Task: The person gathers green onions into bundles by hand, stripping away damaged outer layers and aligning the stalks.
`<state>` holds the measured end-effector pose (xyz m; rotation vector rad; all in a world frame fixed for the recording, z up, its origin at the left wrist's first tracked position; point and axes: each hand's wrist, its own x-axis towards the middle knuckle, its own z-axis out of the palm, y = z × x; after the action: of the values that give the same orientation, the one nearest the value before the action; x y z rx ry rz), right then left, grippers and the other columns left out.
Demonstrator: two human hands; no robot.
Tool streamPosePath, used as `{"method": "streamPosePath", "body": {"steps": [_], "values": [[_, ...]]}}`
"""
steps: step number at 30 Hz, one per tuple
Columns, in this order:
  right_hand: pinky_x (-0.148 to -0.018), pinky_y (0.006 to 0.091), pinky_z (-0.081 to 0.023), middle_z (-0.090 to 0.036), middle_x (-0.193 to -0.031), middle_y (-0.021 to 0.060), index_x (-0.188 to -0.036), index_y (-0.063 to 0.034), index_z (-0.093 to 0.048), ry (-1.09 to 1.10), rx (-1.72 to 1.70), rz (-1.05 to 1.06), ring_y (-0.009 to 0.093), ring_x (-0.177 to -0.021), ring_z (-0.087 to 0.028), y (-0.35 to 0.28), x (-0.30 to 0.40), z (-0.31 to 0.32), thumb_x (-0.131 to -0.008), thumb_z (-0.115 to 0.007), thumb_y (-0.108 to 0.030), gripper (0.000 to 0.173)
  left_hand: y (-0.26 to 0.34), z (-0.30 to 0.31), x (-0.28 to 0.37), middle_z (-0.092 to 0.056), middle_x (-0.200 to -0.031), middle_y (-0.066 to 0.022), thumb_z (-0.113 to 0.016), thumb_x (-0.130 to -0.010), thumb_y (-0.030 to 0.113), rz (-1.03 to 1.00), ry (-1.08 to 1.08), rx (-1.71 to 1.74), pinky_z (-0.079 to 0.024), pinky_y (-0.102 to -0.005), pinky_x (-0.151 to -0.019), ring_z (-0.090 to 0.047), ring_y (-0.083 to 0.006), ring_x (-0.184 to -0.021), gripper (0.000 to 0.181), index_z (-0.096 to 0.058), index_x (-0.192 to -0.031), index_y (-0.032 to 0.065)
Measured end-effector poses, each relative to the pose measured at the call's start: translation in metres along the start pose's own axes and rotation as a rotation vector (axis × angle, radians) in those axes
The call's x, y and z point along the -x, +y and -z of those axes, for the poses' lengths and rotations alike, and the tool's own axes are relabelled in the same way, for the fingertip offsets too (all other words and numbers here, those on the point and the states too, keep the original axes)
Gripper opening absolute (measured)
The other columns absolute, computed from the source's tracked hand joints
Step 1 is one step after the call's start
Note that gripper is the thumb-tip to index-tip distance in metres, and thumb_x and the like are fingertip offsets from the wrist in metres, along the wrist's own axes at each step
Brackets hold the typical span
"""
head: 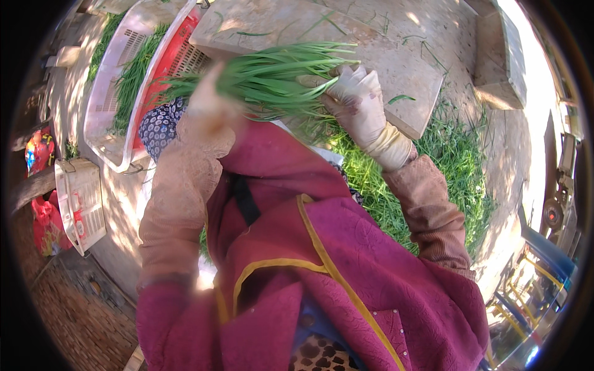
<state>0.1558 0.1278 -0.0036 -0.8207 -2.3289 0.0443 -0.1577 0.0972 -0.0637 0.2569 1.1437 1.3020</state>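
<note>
A bundle of long, flat green leaves, apparently garlic chives [274, 79], lies crosswise above my lap, in front of a stone slab [413, 88]. My right hand [355, 99], in a stained pale glove, grips it near its right end, and several leaf ends stick out past the fingers. At the other end, my left hand [213, 106] is against the bundle, strongly blurred. Leaves show on both sides of it, but its fingers cannot be made out. A magenta apron [287, 162] with yellow trim covers my lap.
Left of me stand a white plastic crate [104, 134] with chives inside and a red crate [153, 92] against it. Loose green leaves [455, 185] are heaped on the ground at right. A stone block [501, 60] stands beyond. A smaller white crate [81, 204] is at far left.
</note>
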Motion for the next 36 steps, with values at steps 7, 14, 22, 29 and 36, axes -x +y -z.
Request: {"method": "streamPosePath", "body": {"steps": [7,14,22,29,36], "values": [[-0.053,0.0355,-0.033,-0.046,-0.075,0.0039,-0.110,-0.0348,-0.066,-0.018,0.044,0.011,0.024,-0.066,-0.049,-0.008,-0.004,0.001,-0.076,-0.065,-0.020,0.037,-0.010,0.035,-0.031,-0.063,-0.118,-0.0128,-0.052,-0.097,0.025,0.113,-0.009,0.064,-0.048,-0.0533,-0.094,-0.060,-0.0329,-0.109,0.029,-0.058,-0.116,0.0047],[-0.062,0.0380,-0.040,-0.056,-0.082,0.0060,-0.089,-0.0206,-0.072,0.192,-0.083,-0.073,0.028,-0.074,-0.054,-0.007,0.003,-0.004,-0.071,-0.071,-0.017,0.018,-0.014,0.004,-0.021,-0.063,-0.119,-0.0128,-0.050,-0.097,0.024,0.022,-0.059,-0.100,-0.047,-0.0549,-0.094,-0.060,-0.0321,-0.108,0.027,-0.059,-0.114,0.0050],[-0.080,0.0272,-0.045,-0.068,-0.086,0.0059,-0.090,-0.0048,-0.068,0.042,-1.398,-0.999,0.013,-0.082,-0.059,-0.042,0.015,0.023,-0.086,-0.066,-0.018,0.014,0.015,-0.047,0.011,-0.063,-0.119,-0.0122,-0.050,-0.097,0.024,0.058,0.196,0.045,-0.046,-0.0543,-0.094,-0.061,-0.0313,-0.106,0.027,-0.060,-0.112,0.0040],[-0.080,0.0298,-0.047,-0.066,-0.084,0.0074,-0.096,-0.0026,-0.064,-0.029,-2.105,-0.858,0.016,-0.081,-0.060,-0.012,0.089,0.042,-0.089,-0.062,-0.013,0.013,0.062,-0.042,0.029,-0.064,-0.117,-0.0107,-0.063,-0.091,0.026,-0.074,0.082,0.253,-0.047,-0.0399,-0.095,-0.060,-0.0256,-0.106,0.036,-0.060,-0.117,0.0021],[-0.077,0.0260,-0.050,-0.070,-0.094,0.0097,-0.110,-0.0044,-0.069,-0.053,-0.752,-0.889,0.011,-0.084,-0.063,-0.016,0.071,0.044,-0.086,-0.071,-0.020,0.029,0.078,-0.046,0.040,-0.064,-0.116,-0.0119,-0.066,-0.089,0.026,-0.072,0.049,0.276,-0.045,-0.0444,-0.097,-0.060,-0.0269,-0.107,0.037,-0.060,-0.117,0.0022]]}}
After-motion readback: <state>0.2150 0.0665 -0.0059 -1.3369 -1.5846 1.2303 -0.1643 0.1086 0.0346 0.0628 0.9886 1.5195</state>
